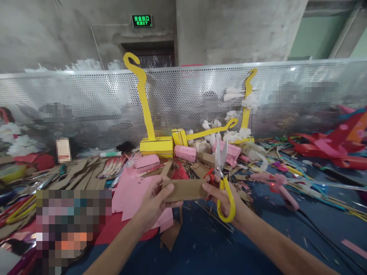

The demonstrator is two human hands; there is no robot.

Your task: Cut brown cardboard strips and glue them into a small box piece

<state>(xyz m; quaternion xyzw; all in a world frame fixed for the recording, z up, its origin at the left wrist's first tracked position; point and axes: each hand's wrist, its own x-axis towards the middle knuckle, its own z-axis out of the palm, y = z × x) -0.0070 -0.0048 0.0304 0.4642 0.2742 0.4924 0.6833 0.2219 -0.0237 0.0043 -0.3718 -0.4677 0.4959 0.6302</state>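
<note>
A flat brown cardboard strip (187, 190) is stretched level between my two hands. My left hand (159, 196) pinches its left end, thumb on the near face. At the other end, the thumb and fingers of my right hand (222, 194) grip the strip. That same hand also carries a pair of scissors (220, 168), blades pointing up and slightly apart, yellow handle hanging over the fingers. Behind the strip lie pink paper-covered blocks (185, 153). Pink sheets (134, 193) spread under and beside my left hand.
Yellow hooked-neck paper figures (146, 103) stand against a perforated metal barrier (177, 99). A pink glue gun (276, 187) with a red light and black cord rests on the blue surface (209, 252) at right. Cardboard strips (83, 173) pile up at left; red paper shapes (329, 143) lie right.
</note>
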